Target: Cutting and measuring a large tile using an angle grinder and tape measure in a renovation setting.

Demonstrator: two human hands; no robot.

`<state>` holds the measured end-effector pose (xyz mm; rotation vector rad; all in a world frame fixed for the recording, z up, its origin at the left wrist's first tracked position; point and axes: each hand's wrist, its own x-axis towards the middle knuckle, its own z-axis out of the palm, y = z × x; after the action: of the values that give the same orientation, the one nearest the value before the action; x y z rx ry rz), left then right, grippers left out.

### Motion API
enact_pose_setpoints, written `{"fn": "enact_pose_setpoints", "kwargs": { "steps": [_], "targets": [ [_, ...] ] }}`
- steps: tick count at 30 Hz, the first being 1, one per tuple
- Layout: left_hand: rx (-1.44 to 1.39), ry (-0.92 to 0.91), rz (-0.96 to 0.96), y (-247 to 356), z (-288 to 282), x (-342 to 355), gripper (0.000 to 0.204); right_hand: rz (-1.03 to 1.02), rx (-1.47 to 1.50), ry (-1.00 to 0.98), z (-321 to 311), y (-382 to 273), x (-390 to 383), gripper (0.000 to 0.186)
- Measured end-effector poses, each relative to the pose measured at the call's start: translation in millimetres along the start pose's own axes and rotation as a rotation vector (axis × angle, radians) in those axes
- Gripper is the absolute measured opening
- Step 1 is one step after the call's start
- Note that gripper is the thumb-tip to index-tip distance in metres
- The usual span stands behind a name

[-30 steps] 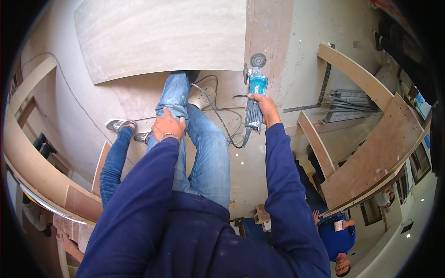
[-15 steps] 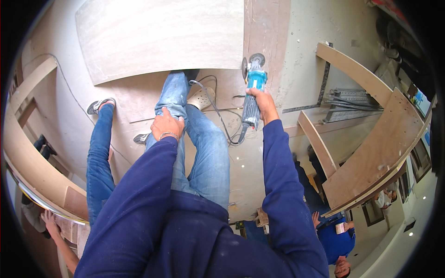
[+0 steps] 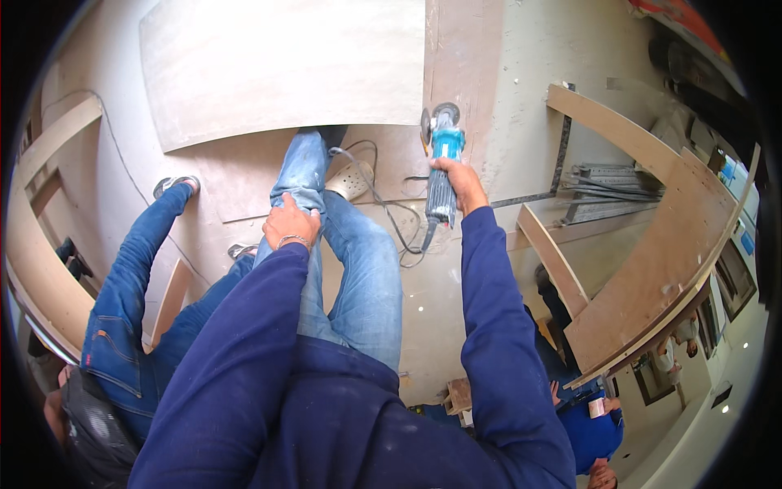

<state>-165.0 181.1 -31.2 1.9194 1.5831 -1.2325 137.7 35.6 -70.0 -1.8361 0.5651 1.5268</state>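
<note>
In my right hand (image 3: pixel 461 184) is a teal and grey angle grinder (image 3: pixel 444 167), its fingers wrapped round the body. The grinder's head points away from me, with a round disc (image 3: pixel 445 113) at its far end. From its near end a dark power cord (image 3: pixel 411 232) loops left toward my legs. My left hand (image 3: pixel 291 223) rests on the knee of my jeans (image 3: pixel 301 179), fingers spread over the denim, a bracelet at the wrist. Just beyond that knee lies the curved lower edge of a large pale board (image 3: pixel 285 65); my foot on that side is hidden under it.
Curved plywood frames stand at left (image 3: pixel 49 269) and right (image 3: pixel 652 269). Metal strips (image 3: pixel 611 191) lie inside the right frame. A co-worker in jeans (image 3: pixel 122 359) bends close on my left. Another person in a blue shirt (image 3: pixel 593 428) is at the lower right.
The co-worker on the left has bent into view, showing more of the jeans and a dark top. My hands and the grinder keep nearly the same place; the view has shifted slightly.
</note>
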Motion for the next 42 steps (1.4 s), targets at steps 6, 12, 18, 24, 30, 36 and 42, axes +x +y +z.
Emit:
{"fn": "enact_pose_setpoints", "kwargs": {
  "steps": [6, 12, 18, 24, 30, 36, 42],
  "targets": [
    [-0.043, -0.065, -0.007, -3.1, -17.6, -10.7, 0.07, 0.03, 0.048, 0.076, -31.9, 54.7, -61.8, 0.019],
    [-0.17, 0.297, 0.305, -34.0, -20.8, -28.8, 0.056, 0.007, 0.393, 0.085, -30.8, 77.4, -172.6, 0.027],
    [-0.524, -0.294, 1.109, 19.8, -87.6, -174.5, 0.08, -0.235, 0.708, 0.121, -38.3, 97.1, -271.6, 0.032],
    [-0.574, -0.605, 1.342, 6.7, -168.3, -287.2, 0.096, -0.487, 0.958, 0.047, -13.2, 45.1, -347.7, 0.035],
    [-0.799, -0.781, 1.524, -10.3, -208.9, -306.5, 0.087, -0.671, 1.03, 0.051, 12.6, 18.4, -412.2, 0.031],
    [-0.71, -0.894, 1.556, -16.7, -237.8, -313.0, 0.082, -0.728, 1.18, 0.063, 30.0, 16.8, -448.7, 0.03],
    [-0.6, -0.816, 1.612, -24.0, -254.7, -297.5, 0.085, -0.871, 1.263, 0.142, 53.0, 10.5, -453.6, 0.03]
  ]
}}
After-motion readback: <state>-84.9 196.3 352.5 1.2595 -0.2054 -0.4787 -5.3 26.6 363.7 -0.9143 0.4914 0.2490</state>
